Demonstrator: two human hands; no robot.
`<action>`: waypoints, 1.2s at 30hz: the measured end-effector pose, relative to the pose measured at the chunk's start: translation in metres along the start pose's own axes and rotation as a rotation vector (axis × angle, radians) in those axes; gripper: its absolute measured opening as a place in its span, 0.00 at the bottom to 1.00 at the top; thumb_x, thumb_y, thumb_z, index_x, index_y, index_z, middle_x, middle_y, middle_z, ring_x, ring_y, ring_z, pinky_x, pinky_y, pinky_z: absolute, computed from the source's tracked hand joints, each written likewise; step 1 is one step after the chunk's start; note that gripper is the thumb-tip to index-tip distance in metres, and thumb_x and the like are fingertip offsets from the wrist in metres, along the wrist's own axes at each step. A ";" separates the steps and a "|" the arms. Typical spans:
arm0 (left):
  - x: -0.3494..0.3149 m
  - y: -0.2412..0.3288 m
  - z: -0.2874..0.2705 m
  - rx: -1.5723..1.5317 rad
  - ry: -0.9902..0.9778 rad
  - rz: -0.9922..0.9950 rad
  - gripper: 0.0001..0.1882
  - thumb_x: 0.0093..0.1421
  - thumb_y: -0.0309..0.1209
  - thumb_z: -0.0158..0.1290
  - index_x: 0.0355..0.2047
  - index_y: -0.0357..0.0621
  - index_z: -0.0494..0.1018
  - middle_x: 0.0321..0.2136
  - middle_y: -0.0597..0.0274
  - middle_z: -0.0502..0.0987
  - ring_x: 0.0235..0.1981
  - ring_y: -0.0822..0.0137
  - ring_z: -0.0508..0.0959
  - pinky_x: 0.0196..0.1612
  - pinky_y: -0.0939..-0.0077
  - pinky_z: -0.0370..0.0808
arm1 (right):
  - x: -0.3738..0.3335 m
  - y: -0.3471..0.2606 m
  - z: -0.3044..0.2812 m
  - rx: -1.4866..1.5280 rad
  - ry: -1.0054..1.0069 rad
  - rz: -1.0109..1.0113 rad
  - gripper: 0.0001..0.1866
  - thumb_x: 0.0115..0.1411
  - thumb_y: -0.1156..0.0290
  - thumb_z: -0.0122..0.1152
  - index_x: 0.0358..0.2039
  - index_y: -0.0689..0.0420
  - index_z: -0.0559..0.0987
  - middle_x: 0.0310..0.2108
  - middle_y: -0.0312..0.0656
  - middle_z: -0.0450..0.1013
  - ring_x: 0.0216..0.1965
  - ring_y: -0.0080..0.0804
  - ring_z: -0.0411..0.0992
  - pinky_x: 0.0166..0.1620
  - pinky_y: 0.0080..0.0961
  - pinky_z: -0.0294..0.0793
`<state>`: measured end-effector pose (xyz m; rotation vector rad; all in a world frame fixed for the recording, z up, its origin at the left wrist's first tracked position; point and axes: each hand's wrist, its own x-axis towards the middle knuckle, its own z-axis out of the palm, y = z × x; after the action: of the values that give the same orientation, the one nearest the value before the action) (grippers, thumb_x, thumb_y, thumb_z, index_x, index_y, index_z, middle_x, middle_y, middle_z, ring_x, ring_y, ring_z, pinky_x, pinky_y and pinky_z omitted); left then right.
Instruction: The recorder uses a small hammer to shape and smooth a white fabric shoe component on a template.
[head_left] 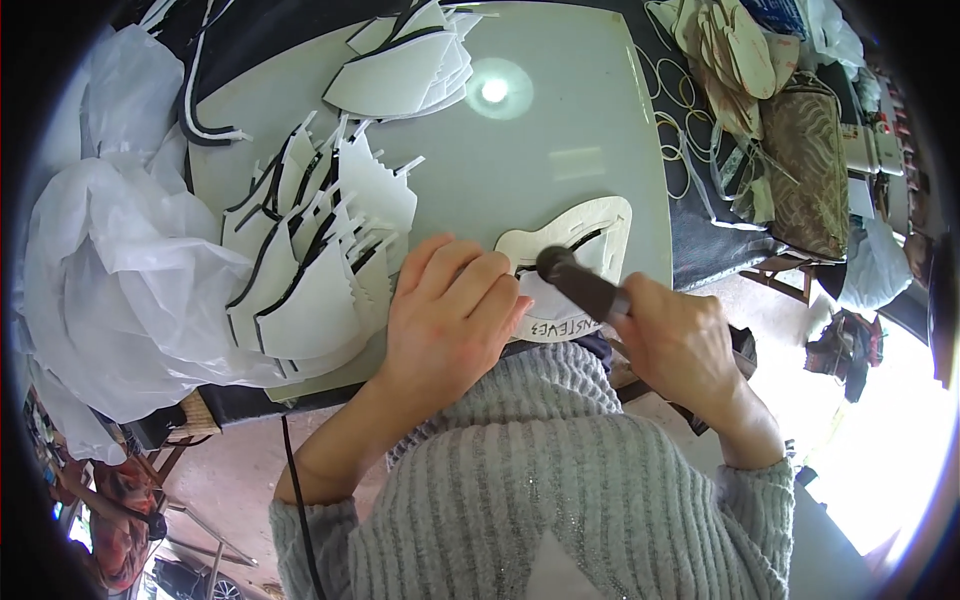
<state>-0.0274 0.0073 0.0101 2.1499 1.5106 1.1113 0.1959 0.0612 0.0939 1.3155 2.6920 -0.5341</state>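
Observation:
My right hand (675,335) is closed around a dark brown tool (580,282) with a thick shaft and a rounded knob at its far end. The knob hovers over or touches a pale, curved template (612,215); I cannot tell which. Slots and handwriting show on the template, along with a dark curved strip and a white piece inside its outline. My left hand (455,310) rests at the template's left side, fingers bent and close together, thumb side toward the edge. Its fingertips are partly hidden, so what they pinch is unclear.
Stacks of white, black-edged cut pieces (315,310) lie left of my left hand, with another pile (400,75) farther back on the pale board (560,160). A white plastic bag (120,270) bulges at the left. Cords and a patterned brown bag (808,165) are at the right.

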 end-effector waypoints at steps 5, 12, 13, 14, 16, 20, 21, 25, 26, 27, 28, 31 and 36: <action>0.001 -0.004 0.001 0.015 -0.027 0.008 0.14 0.43 0.29 0.66 0.29 0.43 0.74 0.37 0.64 0.74 0.40 0.61 0.74 0.50 0.59 0.69 | 0.009 -0.004 -0.010 0.034 -0.010 0.006 0.17 0.64 0.60 0.60 0.28 0.58 0.67 0.18 0.41 0.70 0.16 0.43 0.72 0.19 0.37 0.70; 0.003 -0.002 -0.002 -0.018 -0.024 -0.015 0.13 0.44 0.27 0.67 0.27 0.44 0.74 0.33 0.63 0.75 0.40 0.56 0.74 0.46 0.60 0.69 | 0.010 0.019 0.002 0.237 0.096 -0.044 0.16 0.67 0.60 0.58 0.31 0.60 0.70 0.16 0.39 0.68 0.14 0.34 0.70 0.19 0.32 0.67; 0.004 -0.002 -0.003 -0.016 -0.004 -0.021 0.12 0.46 0.26 0.67 0.27 0.43 0.73 0.33 0.63 0.75 0.37 0.58 0.74 0.42 0.64 0.70 | 0.011 0.025 0.000 0.240 0.105 -0.041 0.16 0.67 0.60 0.58 0.31 0.60 0.70 0.16 0.39 0.68 0.14 0.34 0.70 0.19 0.32 0.67; 0.005 -0.001 -0.004 -0.013 0.016 -0.027 0.11 0.48 0.25 0.66 0.27 0.43 0.73 0.32 0.62 0.75 0.34 0.60 0.75 0.38 0.67 0.71 | 0.012 0.030 -0.003 0.596 0.128 0.150 0.17 0.69 0.59 0.56 0.32 0.60 0.70 0.15 0.35 0.66 0.13 0.29 0.67 0.18 0.28 0.64; 0.003 0.009 -0.005 -0.053 0.047 -0.105 0.10 0.50 0.25 0.65 0.27 0.43 0.72 0.30 0.62 0.74 0.31 0.60 0.75 0.34 0.67 0.71 | 0.013 0.034 -0.002 1.131 0.174 0.367 0.22 0.76 0.55 0.38 0.35 0.60 0.71 0.14 0.29 0.59 0.10 0.15 0.54 0.14 0.15 0.52; 0.022 0.033 0.000 -0.296 0.001 -0.275 0.11 0.54 0.26 0.64 0.26 0.43 0.70 0.23 0.62 0.73 0.20 0.61 0.74 0.21 0.70 0.68 | 0.016 0.040 0.022 1.501 0.137 0.416 0.25 0.75 0.50 0.35 0.35 0.60 0.70 0.14 0.32 0.59 0.10 0.18 0.54 0.14 0.16 0.53; 0.027 0.039 0.005 -0.292 -0.006 -0.262 0.11 0.54 0.26 0.64 0.26 0.43 0.70 0.23 0.62 0.73 0.20 0.61 0.74 0.21 0.70 0.68 | 0.017 0.038 0.027 1.521 0.132 0.417 0.25 0.75 0.51 0.36 0.35 0.59 0.70 0.14 0.31 0.59 0.10 0.18 0.54 0.14 0.16 0.54; 0.039 0.047 0.034 -0.056 -0.190 -0.198 0.15 0.58 0.36 0.63 0.28 0.44 0.67 0.20 0.62 0.73 0.18 0.63 0.77 0.19 0.69 0.70 | 0.017 0.031 0.036 1.499 0.185 0.410 0.25 0.75 0.52 0.36 0.34 0.60 0.70 0.15 0.32 0.60 0.10 0.17 0.55 0.14 0.16 0.54; 0.040 0.048 0.038 0.109 -0.265 -0.184 0.15 0.59 0.39 0.61 0.28 0.44 0.67 0.20 0.63 0.73 0.17 0.63 0.78 0.18 0.68 0.71 | 0.016 0.031 0.037 1.500 0.200 0.399 0.25 0.75 0.52 0.36 0.34 0.60 0.70 0.14 0.32 0.60 0.10 0.17 0.55 0.14 0.16 0.54; 0.041 0.050 0.042 0.273 -0.340 -0.169 0.16 0.60 0.42 0.59 0.27 0.45 0.68 0.20 0.63 0.74 0.17 0.63 0.78 0.17 0.68 0.71 | 0.013 0.031 0.037 1.500 0.214 0.392 0.24 0.75 0.52 0.36 0.34 0.60 0.70 0.14 0.32 0.60 0.10 0.17 0.55 0.15 0.16 0.54; 0.042 0.051 0.044 0.279 -0.344 -0.165 0.16 0.60 0.42 0.59 0.27 0.45 0.68 0.20 0.63 0.74 0.17 0.63 0.78 0.17 0.68 0.71 | 0.011 0.035 0.039 1.522 0.209 0.362 0.24 0.75 0.52 0.37 0.34 0.60 0.70 0.15 0.32 0.60 0.10 0.18 0.56 0.15 0.16 0.55; 0.045 0.053 0.049 0.421 -0.354 -0.132 0.17 0.61 0.45 0.58 0.27 0.46 0.69 0.19 0.63 0.74 0.16 0.62 0.78 0.16 0.67 0.72 | 0.014 0.032 0.036 1.628 0.218 0.355 0.24 0.75 0.51 0.38 0.34 0.60 0.70 0.15 0.32 0.60 0.11 0.19 0.56 0.15 0.17 0.56; 0.050 0.060 0.055 0.465 -0.333 -0.166 0.15 0.63 0.40 0.55 0.25 0.44 0.67 0.18 0.58 0.73 0.17 0.55 0.78 0.19 0.61 0.73 | 0.034 0.035 0.047 1.606 0.275 0.342 0.21 0.75 0.55 0.41 0.36 0.60 0.70 0.17 0.32 0.63 0.13 0.19 0.60 0.16 0.17 0.59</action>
<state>0.0607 0.0373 0.0322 2.2859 1.8701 0.3409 0.1993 0.0897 0.0320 1.9933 1.6985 -2.8494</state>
